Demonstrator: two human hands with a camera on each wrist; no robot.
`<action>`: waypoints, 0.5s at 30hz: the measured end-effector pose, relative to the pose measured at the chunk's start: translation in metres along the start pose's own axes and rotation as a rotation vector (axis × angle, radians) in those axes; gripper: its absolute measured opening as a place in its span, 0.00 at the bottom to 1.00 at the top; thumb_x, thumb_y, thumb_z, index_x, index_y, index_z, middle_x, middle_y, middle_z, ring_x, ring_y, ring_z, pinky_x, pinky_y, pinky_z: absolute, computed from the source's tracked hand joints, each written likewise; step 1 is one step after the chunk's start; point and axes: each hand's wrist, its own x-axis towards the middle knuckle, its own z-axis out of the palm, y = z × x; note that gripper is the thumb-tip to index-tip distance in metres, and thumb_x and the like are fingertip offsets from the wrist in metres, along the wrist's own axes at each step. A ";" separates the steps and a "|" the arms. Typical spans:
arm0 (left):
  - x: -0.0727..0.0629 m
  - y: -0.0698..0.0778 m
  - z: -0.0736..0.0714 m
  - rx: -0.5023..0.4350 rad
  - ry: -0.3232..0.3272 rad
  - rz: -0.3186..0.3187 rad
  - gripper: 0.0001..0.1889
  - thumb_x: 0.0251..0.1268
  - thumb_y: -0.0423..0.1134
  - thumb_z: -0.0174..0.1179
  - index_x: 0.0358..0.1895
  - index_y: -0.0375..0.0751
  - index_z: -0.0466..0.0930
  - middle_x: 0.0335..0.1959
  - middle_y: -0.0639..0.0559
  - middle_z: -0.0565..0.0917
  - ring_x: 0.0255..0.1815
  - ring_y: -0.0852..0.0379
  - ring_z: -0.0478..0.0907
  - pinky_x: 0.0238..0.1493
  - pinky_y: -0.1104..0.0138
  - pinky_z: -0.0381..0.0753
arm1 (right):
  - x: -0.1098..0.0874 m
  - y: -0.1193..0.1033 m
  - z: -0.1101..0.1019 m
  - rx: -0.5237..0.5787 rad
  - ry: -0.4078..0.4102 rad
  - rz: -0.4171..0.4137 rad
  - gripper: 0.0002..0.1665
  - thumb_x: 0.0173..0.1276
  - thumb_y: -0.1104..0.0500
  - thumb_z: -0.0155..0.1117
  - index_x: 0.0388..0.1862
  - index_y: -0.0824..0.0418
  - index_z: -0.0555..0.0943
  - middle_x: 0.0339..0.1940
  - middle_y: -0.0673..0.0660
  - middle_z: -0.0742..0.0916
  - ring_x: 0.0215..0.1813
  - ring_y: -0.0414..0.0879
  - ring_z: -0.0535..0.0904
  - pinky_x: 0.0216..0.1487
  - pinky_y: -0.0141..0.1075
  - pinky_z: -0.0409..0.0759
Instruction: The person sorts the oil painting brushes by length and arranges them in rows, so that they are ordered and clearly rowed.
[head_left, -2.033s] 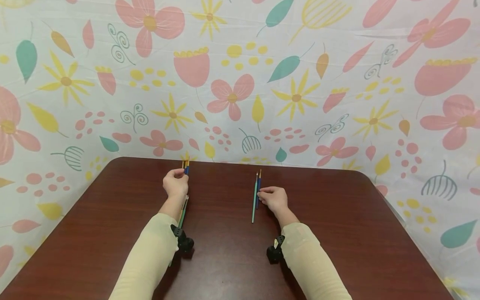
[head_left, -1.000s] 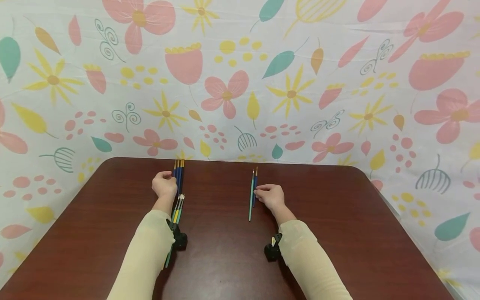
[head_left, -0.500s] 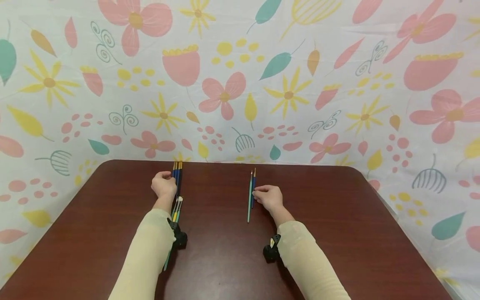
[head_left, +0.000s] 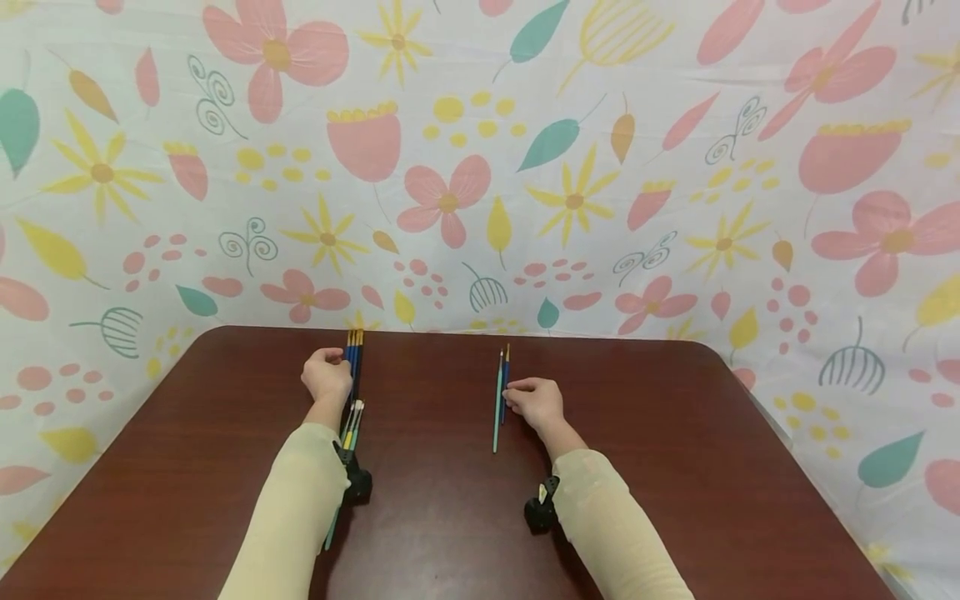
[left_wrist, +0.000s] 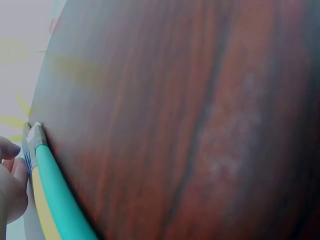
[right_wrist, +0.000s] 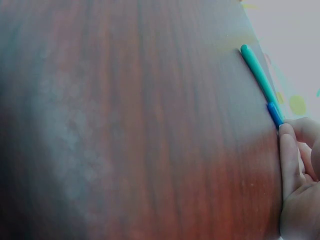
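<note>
My left hand (head_left: 327, 377) is at the far left of the table, fingers bent against the upright row of blue paintbrushes (head_left: 354, 354); it seems to pinch the nearest one, though the fingertips are partly hidden. Behind its wrist lie green and yellow paintbrushes (head_left: 352, 425) with pale bristles, partly covered by the sleeve; their green handle (left_wrist: 60, 195) is close up in the left wrist view. My right hand (head_left: 538, 404) pinches a blue paintbrush (head_left: 506, 367) between thumb and finger. Just left of that brush, and nearly parallel, lies a thin teal paintbrush (head_left: 498, 408).
The dark wooden table (head_left: 435, 508) has rounded far corners and ends at a flower-printed cloth (head_left: 450, 200). A black wrist camera (head_left: 355, 482) sits on the left sleeve and another black camera (head_left: 540, 510) on the right.
Two seconds ago my left hand covered more of the blue paintbrushes; it has since shifted left and the row shows side by side. My right hand stays at its brush. The view has shifted slightly.
</note>
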 end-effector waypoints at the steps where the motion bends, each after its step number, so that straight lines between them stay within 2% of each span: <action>1: 0.000 0.000 0.000 0.001 -0.002 0.002 0.14 0.63 0.29 0.52 0.50 0.34 0.78 0.49 0.37 0.79 0.51 0.42 0.75 0.53 0.52 0.78 | 0.000 0.000 0.000 0.000 0.000 0.000 0.12 0.59 0.62 0.67 0.42 0.67 0.85 0.42 0.64 0.86 0.31 0.40 0.84 0.36 0.34 0.84; 9: -0.002 0.001 -0.003 -0.007 -0.047 0.002 0.15 0.64 0.31 0.54 0.53 0.35 0.77 0.50 0.38 0.79 0.52 0.42 0.76 0.53 0.52 0.78 | 0.000 0.001 0.002 -0.002 0.007 -0.005 0.12 0.59 0.62 0.67 0.42 0.67 0.85 0.42 0.65 0.86 0.31 0.40 0.84 0.36 0.33 0.84; 15: -0.003 0.001 -0.005 -0.010 -0.083 0.029 0.16 0.65 0.31 0.55 0.55 0.34 0.76 0.53 0.37 0.77 0.54 0.42 0.74 0.55 0.51 0.77 | 0.001 0.002 0.002 -0.001 0.009 -0.013 0.12 0.59 0.63 0.67 0.41 0.67 0.85 0.41 0.65 0.86 0.30 0.39 0.83 0.35 0.33 0.84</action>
